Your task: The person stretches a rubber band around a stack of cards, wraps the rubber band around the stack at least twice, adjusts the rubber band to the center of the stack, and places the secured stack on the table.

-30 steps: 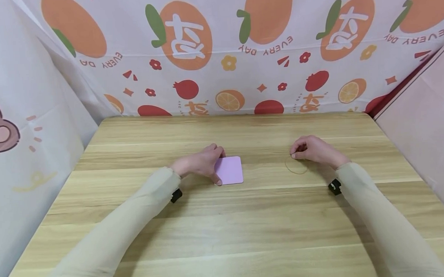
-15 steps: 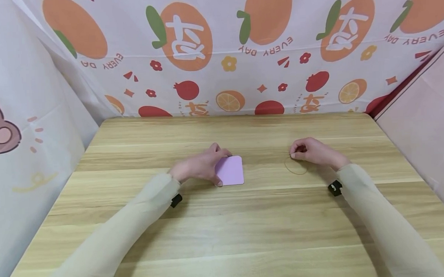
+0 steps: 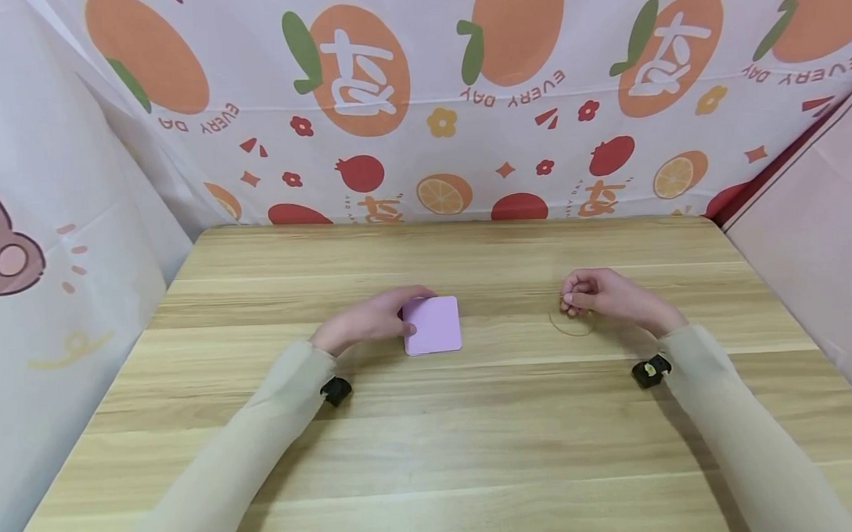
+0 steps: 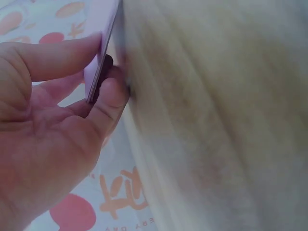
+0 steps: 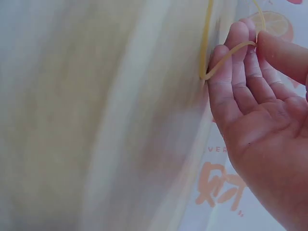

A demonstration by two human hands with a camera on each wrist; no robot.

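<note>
A thin stack of lilac square cards [image 3: 435,326] with rounded corners is held in my left hand [image 3: 371,319], close over the wooden table. In the left wrist view, the thumb lies on the upper face of the cards [image 4: 102,19] and the fingers are curled underneath, partly hidden by the stack. To the right, my right hand [image 3: 610,297] pinches a thin yellow rubber band [image 3: 573,334] between thumb and fingers. The right wrist view shows the rubber band [image 5: 206,45] looping away from the thumb and past the fingertips.
The wood-grain table [image 3: 432,438] spreads out under both hands. A fruit-print cloth [image 3: 485,131] hangs along its far edge, with pale cloths at the left [image 3: 107,222] and right [image 3: 818,205]. Each wrist wears a small black device [image 3: 336,390].
The left thumb has shifted from the lower edge of the cards onto their upper face, and the cards have moved slightly left. The right hand has moved slightly right and nearer, keeping the rubber band.
</note>
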